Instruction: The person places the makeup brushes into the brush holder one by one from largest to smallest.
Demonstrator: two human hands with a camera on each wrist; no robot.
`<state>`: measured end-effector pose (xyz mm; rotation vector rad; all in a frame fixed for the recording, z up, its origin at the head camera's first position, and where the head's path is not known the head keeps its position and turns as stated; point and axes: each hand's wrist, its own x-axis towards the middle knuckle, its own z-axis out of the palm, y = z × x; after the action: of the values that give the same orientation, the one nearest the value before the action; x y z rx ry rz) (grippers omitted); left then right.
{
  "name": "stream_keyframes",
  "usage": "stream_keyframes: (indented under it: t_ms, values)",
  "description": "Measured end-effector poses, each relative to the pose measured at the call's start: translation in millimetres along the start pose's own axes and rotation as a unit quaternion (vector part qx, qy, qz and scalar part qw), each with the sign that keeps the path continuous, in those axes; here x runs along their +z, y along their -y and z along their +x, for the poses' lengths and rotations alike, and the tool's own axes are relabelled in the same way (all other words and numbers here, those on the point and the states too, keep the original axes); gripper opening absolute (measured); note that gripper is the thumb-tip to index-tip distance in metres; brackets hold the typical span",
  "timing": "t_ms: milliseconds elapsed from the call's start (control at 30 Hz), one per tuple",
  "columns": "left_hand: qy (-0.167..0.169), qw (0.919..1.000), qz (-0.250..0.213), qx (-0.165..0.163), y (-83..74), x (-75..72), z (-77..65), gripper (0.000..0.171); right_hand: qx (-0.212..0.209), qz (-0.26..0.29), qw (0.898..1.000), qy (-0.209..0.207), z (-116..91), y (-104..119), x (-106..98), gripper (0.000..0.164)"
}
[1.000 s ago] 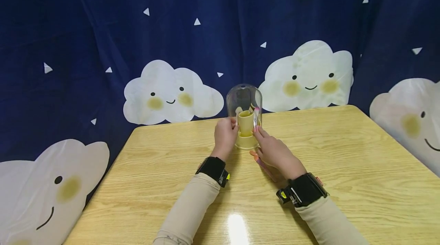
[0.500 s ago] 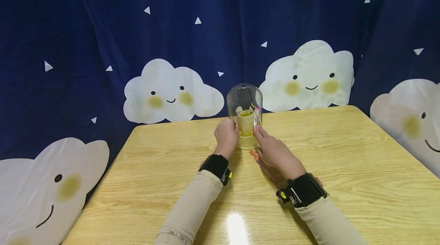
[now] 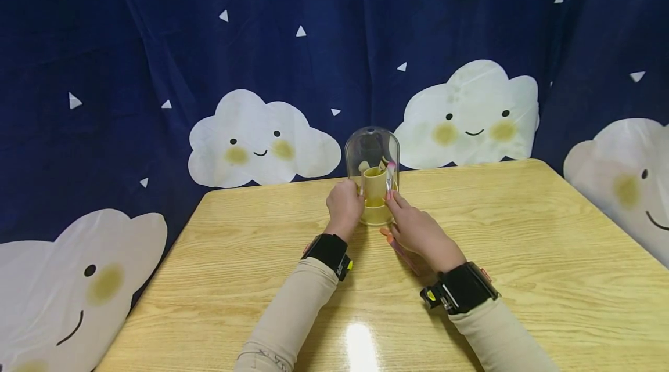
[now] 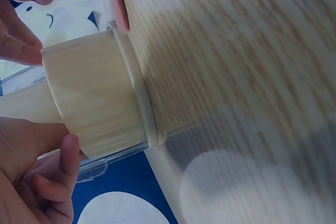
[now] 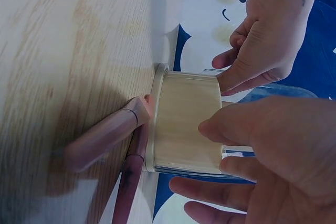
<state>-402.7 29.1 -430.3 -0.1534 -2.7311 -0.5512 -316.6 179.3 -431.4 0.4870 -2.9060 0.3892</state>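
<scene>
The left hand [image 3: 345,206] is seemingly pinching a pale brush [image 3: 363,167], its grip partly hidden; the right hand [image 3: 418,233] is pinching a pink-tipped brush [image 3: 391,169]. Between them, a cream holder [image 3: 374,216] is standing upright, 2 pink tools [image 5: 107,135] lying just beside it.

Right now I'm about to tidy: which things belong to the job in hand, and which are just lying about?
Seemingly in the job:
left hand and right hand
domed holder between them
yellow cup and pink-tipped brush

Probably just lying about:
pink-handled tools on the table
</scene>
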Motion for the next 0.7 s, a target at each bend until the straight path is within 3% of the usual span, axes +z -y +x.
stream_keyframes:
  t_ms: [233,433,600,700]
  values:
    - [0.002,0.9998,0.009,0.018,2.0,-2.2,-0.9,0.021,-0.002,0.004,1.000,0.003,-0.1,-0.2,-1.4,0.066]
    - [0.016,0.9993,0.020,0.026,5.3,-3.4,-0.3,0.011,0.006,0.022,0.999,0.030,-0.9,0.6,-6.6,0.064]
    - [0.018,0.9986,0.021,0.044,6.7,-7.1,0.4,0.004,-0.002,0.006,0.999,0.043,0.2,-0.4,-11.6,0.061]
    - [0.042,0.9966,0.024,0.066,6.9,-12.6,-1.0,0.006,-0.002,-0.009,0.999,0.051,-0.1,-2.0,-15.1,0.059]
